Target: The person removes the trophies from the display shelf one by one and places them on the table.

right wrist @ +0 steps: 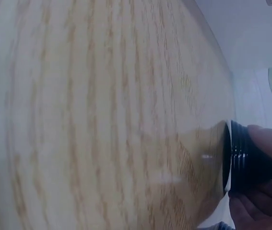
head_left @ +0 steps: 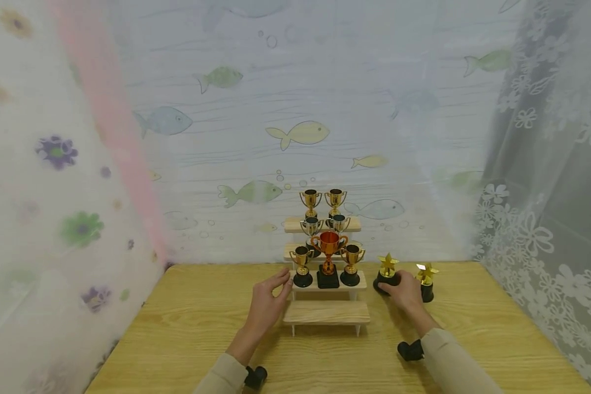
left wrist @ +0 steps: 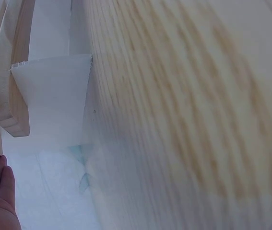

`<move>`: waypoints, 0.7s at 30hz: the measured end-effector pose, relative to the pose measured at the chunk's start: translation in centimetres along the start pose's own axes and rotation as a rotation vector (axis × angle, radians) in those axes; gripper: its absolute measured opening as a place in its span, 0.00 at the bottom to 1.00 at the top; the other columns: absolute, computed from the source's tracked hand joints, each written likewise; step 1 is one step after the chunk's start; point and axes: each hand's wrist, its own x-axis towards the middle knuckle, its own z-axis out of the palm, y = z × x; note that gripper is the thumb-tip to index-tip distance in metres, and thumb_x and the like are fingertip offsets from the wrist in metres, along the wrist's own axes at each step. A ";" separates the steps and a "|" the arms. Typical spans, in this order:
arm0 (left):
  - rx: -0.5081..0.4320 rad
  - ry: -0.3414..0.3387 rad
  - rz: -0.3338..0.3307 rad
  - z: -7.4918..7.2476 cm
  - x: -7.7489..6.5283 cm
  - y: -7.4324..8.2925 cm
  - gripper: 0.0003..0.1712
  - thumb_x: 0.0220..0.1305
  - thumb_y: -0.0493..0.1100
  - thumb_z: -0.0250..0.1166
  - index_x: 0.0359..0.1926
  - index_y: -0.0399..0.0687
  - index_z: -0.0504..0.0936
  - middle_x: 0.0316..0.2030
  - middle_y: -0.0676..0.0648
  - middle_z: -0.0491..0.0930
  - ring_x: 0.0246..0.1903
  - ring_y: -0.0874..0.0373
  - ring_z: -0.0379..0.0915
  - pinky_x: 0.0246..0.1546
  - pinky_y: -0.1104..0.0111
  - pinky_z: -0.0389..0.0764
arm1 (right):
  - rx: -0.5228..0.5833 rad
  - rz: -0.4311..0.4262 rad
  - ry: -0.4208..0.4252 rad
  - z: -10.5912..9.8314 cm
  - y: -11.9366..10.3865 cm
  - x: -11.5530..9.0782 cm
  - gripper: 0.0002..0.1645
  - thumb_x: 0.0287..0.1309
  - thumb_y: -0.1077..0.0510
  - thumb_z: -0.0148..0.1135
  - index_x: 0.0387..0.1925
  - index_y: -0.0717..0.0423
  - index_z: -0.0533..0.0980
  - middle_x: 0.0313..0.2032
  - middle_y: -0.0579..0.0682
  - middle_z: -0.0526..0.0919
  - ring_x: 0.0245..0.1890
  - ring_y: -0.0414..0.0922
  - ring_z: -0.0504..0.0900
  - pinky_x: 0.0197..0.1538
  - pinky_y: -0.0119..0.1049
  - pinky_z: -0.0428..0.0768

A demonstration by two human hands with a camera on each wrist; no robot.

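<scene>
With its fingers around the black base, my right hand [head_left: 406, 291] grips a gold star trophy [head_left: 387, 266] right of the tiered stand. The wrist view on that side shows the trophy's black base [right wrist: 251, 158] tilted just over the table, between thumb and fingers. A second star trophy [head_left: 427, 273] stands behind that hand, partly hidden. My left hand [head_left: 267, 302] is at the stand's left side, fingers fairly straight, fingertips by the end of a wooden tier [left wrist: 12, 103]. An orange cup trophy [head_left: 329, 245] stands on the stand between two gold cups.
The wooden stand's lowest step [head_left: 327, 312] holds nothing. Gold cups [head_left: 311, 201] stand on the top tier, with silver-looking cups [head_left: 312, 225] below them. A fish-print curtain [head_left: 216, 142] hangs behind the wooden table [head_left: 197, 312].
</scene>
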 end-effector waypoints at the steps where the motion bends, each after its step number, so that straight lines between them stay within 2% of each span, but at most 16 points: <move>1: -0.001 -0.003 -0.005 0.0 0.0 0.0 0.19 0.73 0.42 0.65 0.56 0.32 0.84 0.60 0.37 0.81 0.57 0.44 0.80 0.58 0.49 0.79 | 0.001 0.003 -0.002 0.0 0.0 0.0 0.33 0.61 0.56 0.72 0.56 0.79 0.72 0.54 0.76 0.78 0.55 0.72 0.76 0.56 0.64 0.76; 10: -0.001 -0.002 -0.016 -0.2 0.0 0.4 0.18 0.72 0.40 0.65 0.56 0.32 0.84 0.60 0.40 0.81 0.58 0.44 0.80 0.58 0.51 0.80 | -0.008 -0.007 -0.011 0.2 0.2 0.0 0.33 0.62 0.56 0.71 0.57 0.78 0.72 0.53 0.76 0.79 0.54 0.71 0.78 0.54 0.63 0.77; 21: -0.006 -0.008 -0.016 -0.2 0.0 0.6 0.18 0.72 0.40 0.66 0.56 0.30 0.84 0.60 0.37 0.81 0.58 0.43 0.80 0.58 0.49 0.80 | -0.063 -0.033 -0.012 0.4 0.2 0.0 0.31 0.62 0.57 0.71 0.55 0.79 0.73 0.51 0.76 0.80 0.51 0.71 0.80 0.51 0.63 0.79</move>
